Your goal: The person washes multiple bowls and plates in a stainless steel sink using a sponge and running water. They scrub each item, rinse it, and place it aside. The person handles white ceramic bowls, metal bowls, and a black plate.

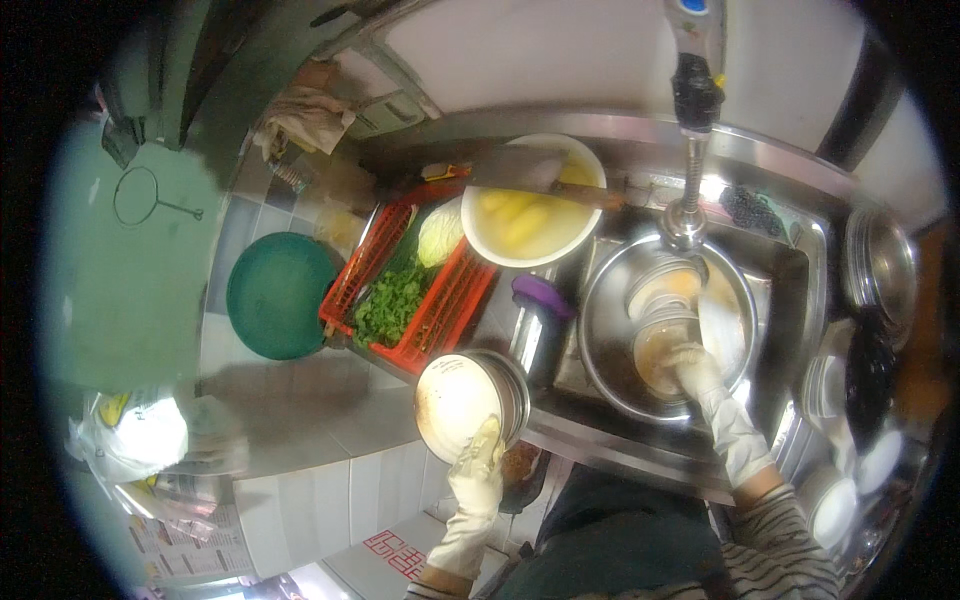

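My left hand (477, 465), in a pale rubber glove, grips the rim of a round white dish (456, 401) with brown stains. Behind that dish, a darker round rim (517, 397) shows in front of the counter; I cannot tell if it is a separate vessel. My right hand (696, 371), gloved alike, reaches into a large steel basin (589, 352) in the sink. Its fingers are over a bowl with a brownish inside (654, 349); whether they grasp it is unclear. More stacked bowls (664, 285) lie in the basin, with a white piece beside them.
A spray faucet (686, 217) hangs over the basin. Left of the sink (814, 285) are a white tub (480, 251) with yellow pieces in liquid, a cleaver (517, 169) across it, a red crate (450, 300) of greens and a green round lid or basin (281, 296). Dishes (829, 510) crowd the right.
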Available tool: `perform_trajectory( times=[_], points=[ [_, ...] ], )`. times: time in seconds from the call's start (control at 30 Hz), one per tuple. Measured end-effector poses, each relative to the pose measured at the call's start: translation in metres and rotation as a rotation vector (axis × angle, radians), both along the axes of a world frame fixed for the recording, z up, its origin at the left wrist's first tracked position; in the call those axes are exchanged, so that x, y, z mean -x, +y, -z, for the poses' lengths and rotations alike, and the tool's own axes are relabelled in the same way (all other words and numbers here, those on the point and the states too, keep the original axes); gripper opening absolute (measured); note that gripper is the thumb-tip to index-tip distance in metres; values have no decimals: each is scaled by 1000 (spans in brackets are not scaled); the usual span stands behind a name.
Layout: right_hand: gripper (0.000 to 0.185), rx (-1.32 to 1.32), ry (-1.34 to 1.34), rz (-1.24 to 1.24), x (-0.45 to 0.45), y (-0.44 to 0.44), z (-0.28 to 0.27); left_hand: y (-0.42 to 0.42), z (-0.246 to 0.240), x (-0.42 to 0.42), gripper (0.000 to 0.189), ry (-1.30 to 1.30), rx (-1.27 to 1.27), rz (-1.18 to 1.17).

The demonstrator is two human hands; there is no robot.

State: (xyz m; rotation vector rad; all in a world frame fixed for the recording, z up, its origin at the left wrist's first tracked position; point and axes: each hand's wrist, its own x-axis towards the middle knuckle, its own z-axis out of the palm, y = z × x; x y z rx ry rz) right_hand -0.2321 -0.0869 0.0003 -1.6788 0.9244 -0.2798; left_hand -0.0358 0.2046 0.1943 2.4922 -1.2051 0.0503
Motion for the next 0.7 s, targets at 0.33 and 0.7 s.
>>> perform_trajectory(
  times=[0.33, 0.7],
  points=[
    [71, 534, 843, -613, -14, 33, 12, 10, 41, -8, 37, 77, -39, 30],
    [29, 535, 658, -552, 7, 24, 83, 9, 30, -128, 61, -174, -362, -408]
  ],
)
